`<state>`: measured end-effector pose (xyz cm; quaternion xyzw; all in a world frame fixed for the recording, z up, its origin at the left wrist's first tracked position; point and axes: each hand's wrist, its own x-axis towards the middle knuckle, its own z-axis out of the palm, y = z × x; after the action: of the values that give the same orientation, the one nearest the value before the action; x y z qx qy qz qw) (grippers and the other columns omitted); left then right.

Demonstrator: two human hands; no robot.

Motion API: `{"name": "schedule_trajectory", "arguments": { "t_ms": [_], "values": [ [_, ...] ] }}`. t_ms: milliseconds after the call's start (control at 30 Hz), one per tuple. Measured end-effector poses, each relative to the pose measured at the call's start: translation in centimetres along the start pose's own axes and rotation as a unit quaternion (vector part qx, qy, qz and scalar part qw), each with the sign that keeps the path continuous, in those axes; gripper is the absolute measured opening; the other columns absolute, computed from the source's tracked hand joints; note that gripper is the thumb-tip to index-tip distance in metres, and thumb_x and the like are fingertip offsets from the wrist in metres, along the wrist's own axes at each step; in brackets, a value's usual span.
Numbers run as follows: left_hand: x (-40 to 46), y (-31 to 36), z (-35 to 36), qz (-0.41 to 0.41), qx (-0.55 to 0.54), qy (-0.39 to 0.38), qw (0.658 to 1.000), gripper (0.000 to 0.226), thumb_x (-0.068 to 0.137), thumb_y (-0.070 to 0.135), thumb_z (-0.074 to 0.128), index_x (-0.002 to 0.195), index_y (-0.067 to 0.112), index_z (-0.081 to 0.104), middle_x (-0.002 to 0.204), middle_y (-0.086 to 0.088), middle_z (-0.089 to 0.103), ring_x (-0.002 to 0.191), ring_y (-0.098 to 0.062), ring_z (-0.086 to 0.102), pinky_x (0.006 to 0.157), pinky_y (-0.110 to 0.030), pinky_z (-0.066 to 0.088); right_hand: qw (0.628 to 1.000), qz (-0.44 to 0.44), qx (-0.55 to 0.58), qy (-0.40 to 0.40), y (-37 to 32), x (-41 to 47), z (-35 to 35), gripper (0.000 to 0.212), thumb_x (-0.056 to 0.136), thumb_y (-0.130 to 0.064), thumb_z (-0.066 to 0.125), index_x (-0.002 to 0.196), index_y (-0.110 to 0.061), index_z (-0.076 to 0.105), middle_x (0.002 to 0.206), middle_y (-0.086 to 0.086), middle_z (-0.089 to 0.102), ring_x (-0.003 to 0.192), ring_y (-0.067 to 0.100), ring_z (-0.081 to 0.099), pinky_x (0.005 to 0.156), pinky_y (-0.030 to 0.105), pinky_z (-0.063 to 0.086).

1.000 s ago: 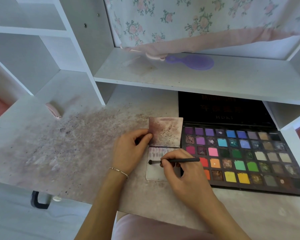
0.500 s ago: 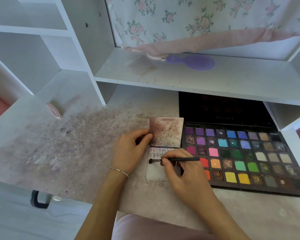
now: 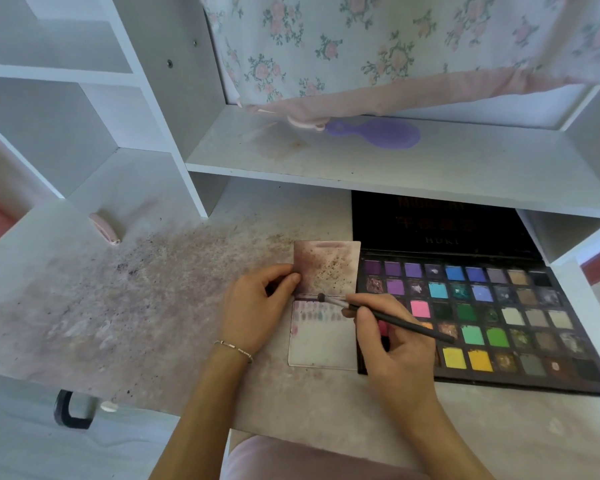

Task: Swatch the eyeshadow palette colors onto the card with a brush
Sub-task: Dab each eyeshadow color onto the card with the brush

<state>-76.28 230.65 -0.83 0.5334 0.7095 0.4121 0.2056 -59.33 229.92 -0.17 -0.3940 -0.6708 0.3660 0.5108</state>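
On the stained desk (image 3: pixel 125 306), your left hand (image 3: pixel 253 306) pinches the left edge of the folded swatch card (image 3: pixel 323 344), which sits just beside the open eyeshadow palette (image 3: pixel 499 313). Your right hand (image 3: pixel 392 344) grips the brush (image 3: pixel 385 315), fingers curled round it, tip at the card's fold above the swatches.

The right hand (image 3: pixel 392 344) has swung the brush (image 3: pixel 385 317) up the card (image 3: pixel 321 351): its tip, low on the bare part 1 second ago, now sits at the fold above the swatch rows, with the handle slanting down to the right instead of lying level.
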Motion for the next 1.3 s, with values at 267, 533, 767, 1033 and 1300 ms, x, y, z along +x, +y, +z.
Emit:
{"name": "schedule_trajectory", "arguments": {
  "t_ms": [267,533,767,1033,1300],
  "values": [
    [0.0,0.1,0.0,0.014,0.002,0.007,1.0,0.014,0.083,0.018,0.062,0.092,0.019,0.072,0.08,0.019,0.064,0.077,-0.008,0.063,0.073,-0.026,0.049,0.996,0.029,-0.048,0.064,0.5,0.1,-3.6,0.016,0.087,-0.03,0.044,0.09,-0.042,0.054,0.082,-0.015,0.062,0.072,0.007,0.06,0.056,0.014,0.049],
    [0.1,-0.1,0.1,0.025,0.013,0.015,0.999,0.014,0.082,0.017,0.063,0.093,0.02,0.072,0.081,0.024,0.061,0.073,0.001,0.058,0.071,-0.014,0.044,0.986,0.032,-0.148,0.072,1.6,0.2,-6.0,0.026,0.082,-0.015,0.049,0.084,-0.04,0.048,0.075,-0.014,0.056,0.074,-0.005,0.055,0.06,0.002,0.041],
    [0.1,-0.2,0.2,0.029,0.003,0.017,0.999,0.015,0.083,0.014,0.062,0.094,0.017,0.072,0.082,0.024,0.061,0.074,0.01,0.054,0.068,0.0,0.039,0.985,0.031,-0.167,0.027,1.6,0.2,-5.9,0.023,0.081,-0.018,0.049,0.078,-0.04,0.045,0.073,-0.013,0.053,0.078,0.0,0.054,0.06,0.007,0.043],
    [0.1,-0.1,0.2,0.033,0.007,0.016,0.999,0.015,0.083,0.013,0.062,0.095,0.014,0.072,0.083,0.022,0.06,0.074,0.012,0.052,0.067,0.004,0.036,0.979,0.059,-0.196,-0.011,2.0,0.2,-5.9,0.018,0.083,-0.005,0.057,0.082,-0.023,0.055,0.078,-0.008,0.057,0.08,0.004,0.052,0.064,0.014,0.043],
    [0.0,-0.2,0.2,0.031,0.009,0.015,0.999,0.015,0.083,0.013,0.061,0.095,0.014,0.071,0.082,0.022,0.06,0.075,0.01,0.053,0.067,0.002,0.038,0.979,0.071,-0.188,-0.008,1.8,0.2,-6.0,0.018,0.084,-0.005,0.056,0.083,-0.023,0.054,0.076,-0.008,0.055,0.077,0.001,0.052,0.062,0.007,0.041]
  ]
}}
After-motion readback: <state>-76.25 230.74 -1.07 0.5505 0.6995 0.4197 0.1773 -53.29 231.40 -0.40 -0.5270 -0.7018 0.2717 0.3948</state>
